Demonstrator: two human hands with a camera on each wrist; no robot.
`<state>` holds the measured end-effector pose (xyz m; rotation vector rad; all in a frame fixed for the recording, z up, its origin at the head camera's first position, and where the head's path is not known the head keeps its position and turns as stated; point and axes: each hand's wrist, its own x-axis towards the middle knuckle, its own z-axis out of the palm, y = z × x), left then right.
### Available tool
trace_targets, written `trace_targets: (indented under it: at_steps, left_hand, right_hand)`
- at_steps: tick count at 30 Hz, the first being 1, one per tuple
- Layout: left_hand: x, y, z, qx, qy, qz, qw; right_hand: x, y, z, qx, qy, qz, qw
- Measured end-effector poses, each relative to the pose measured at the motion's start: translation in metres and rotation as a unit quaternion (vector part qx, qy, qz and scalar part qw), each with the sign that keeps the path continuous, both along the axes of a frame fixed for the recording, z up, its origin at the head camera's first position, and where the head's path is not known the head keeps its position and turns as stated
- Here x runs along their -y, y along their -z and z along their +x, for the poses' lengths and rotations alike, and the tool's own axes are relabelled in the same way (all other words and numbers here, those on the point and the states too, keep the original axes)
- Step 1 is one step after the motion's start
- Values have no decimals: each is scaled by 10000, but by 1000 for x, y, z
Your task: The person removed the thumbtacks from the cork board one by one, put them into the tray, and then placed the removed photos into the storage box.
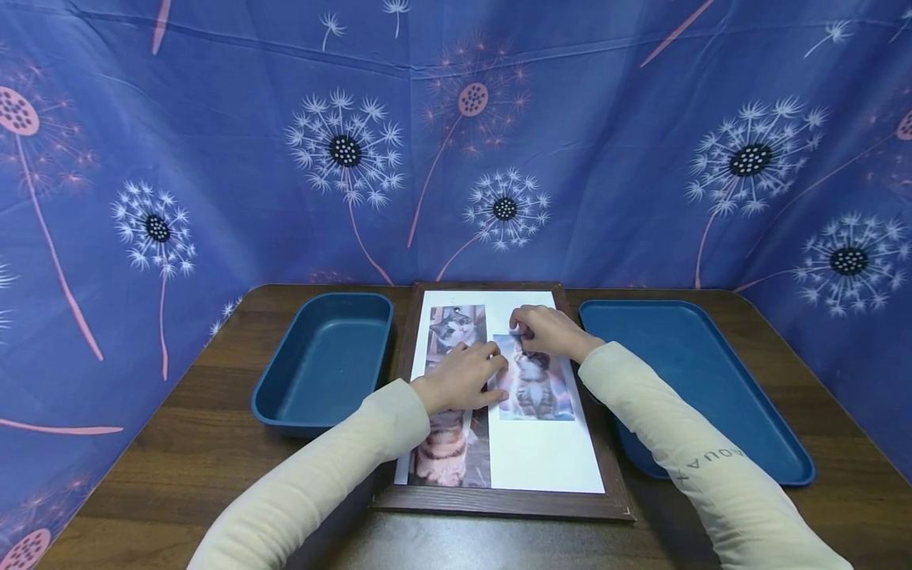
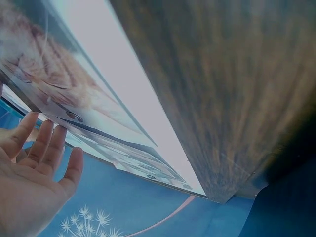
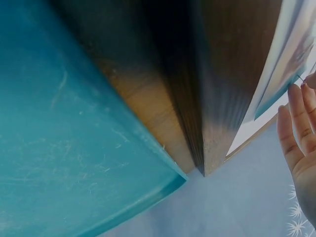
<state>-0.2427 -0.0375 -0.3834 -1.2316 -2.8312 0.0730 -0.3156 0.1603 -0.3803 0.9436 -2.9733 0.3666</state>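
Note:
A framed white board (image 1: 545, 459) with a dark wooden rim lies on the table. A print of a standing kitten (image 1: 536, 392) sits on its right half. My right hand (image 1: 547, 330) is at the top of that print, pinching a tiny item; in the right wrist view a thin pin (image 3: 299, 77) shows at the fingertips. At the print's left edge, my left hand (image 1: 461, 378) rests with relaxed fingers. Down the board's left side run cat photos, a grey-and-white cat (image 1: 453, 326) above and an orange cat (image 1: 443, 455) below, partly hidden by the left hand.
A deep blue bin (image 1: 328, 368) stands left of the frame. On the right lies a shallow blue tray (image 1: 684, 356), partly under my right sleeve. Behind the brown wooden table (image 1: 192, 443) hangs a blue dandelion-patterned cloth (image 1: 235, 119).

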Motion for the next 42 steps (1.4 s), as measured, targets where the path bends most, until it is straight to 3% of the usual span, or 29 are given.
trace_targets:
  at_steps: [23, 42]
  left_hand:
    - [0, 0, 0, 160, -63, 92, 9998]
    - [0, 0, 1, 212, -50, 121, 9997]
  right_hand:
    - [-28, -14, 4, -30, 0, -404, 9992]
    - [-75, -11, 9, 29, 527, -457, 9976]
